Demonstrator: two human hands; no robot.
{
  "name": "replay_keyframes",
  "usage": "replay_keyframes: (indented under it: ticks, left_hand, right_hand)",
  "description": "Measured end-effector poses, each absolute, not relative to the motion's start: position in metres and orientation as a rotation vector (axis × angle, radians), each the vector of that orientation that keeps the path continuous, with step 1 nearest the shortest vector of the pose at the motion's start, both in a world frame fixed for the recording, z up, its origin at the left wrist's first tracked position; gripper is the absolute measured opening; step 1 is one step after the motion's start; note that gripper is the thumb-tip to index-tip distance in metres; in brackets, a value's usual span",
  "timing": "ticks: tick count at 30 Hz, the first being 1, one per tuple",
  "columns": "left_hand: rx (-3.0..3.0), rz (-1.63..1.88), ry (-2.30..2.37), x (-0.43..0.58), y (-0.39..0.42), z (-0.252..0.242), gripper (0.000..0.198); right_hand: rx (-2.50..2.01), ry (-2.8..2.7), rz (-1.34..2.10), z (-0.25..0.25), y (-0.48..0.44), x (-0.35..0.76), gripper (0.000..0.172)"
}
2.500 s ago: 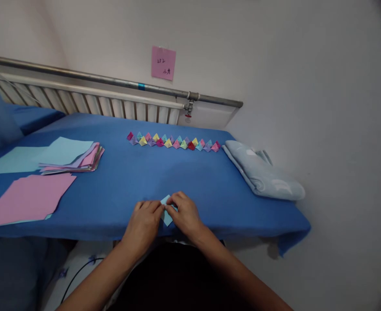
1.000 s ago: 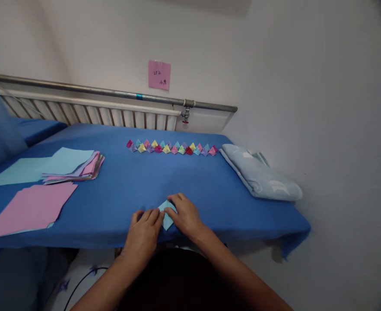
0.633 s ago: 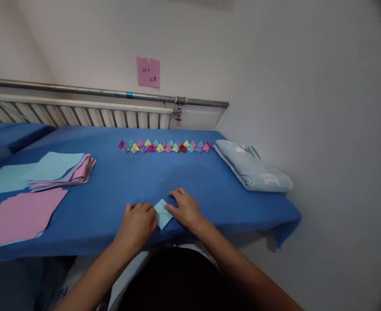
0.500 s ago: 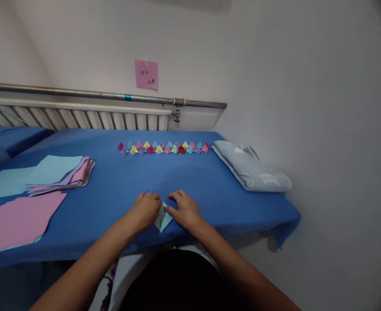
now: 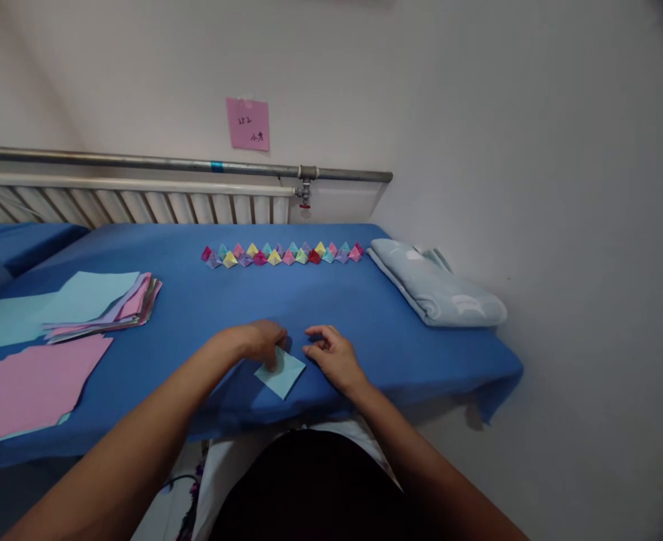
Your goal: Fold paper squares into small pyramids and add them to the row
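A light blue square of folded paper (image 5: 284, 376) lies near the front edge of the blue-covered surface, one corner pointing towards me. My left hand (image 5: 262, 342) grips it by its far left side, the thumb on the paper and the other fingers curled at the far corner. Just right of the paper is my right hand (image 5: 333, 359), its thumb and fingers bent but apart, with nothing between them. Part of the paper is hidden under my left hand.
Two rows of small colourful folded paper pieces (image 5: 273, 257) stand at the back. Stacked coloured sheets (image 5: 103, 293) and pink sheets (image 5: 38, 383) lie left. A folded pale blue blanket (image 5: 433, 285) lies right, by the wall. Behind are a radiator (image 5: 196, 207) and pipe (image 5: 156, 161).
The blue paper now shows a wider square face. My right hand has come off it and shifted slightly right. My left hand has turned, its thumb now lying over the paper.
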State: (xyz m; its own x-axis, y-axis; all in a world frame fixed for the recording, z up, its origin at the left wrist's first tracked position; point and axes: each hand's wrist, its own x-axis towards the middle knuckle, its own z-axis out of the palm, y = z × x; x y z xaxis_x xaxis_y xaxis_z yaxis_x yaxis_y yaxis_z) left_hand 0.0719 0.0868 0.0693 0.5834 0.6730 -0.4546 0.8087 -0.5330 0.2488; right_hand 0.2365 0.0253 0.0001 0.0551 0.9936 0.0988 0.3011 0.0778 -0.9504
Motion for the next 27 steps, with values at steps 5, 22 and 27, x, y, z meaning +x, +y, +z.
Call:
replay_keyframes:
  ticks: [5,22,27]
  left_hand:
    - [2.235,-0.280,1.192,0.069,0.092,0.063,0.025]
    - [0.772,1.083,0.985,0.041,0.018,0.034,0.036]
    - [0.689,1.107,0.942,0.057,0.007,0.025,0.036]
  right_hand:
    - [-1.379,-1.346,0.995,0.002,0.025,0.236,0.022]
    - [-1.145,-1.087,1.461,0.030,-0.005,0.204,0.030]
    - [-1.122,-1.087,1.378,0.035,-0.004,0.193,0.019]
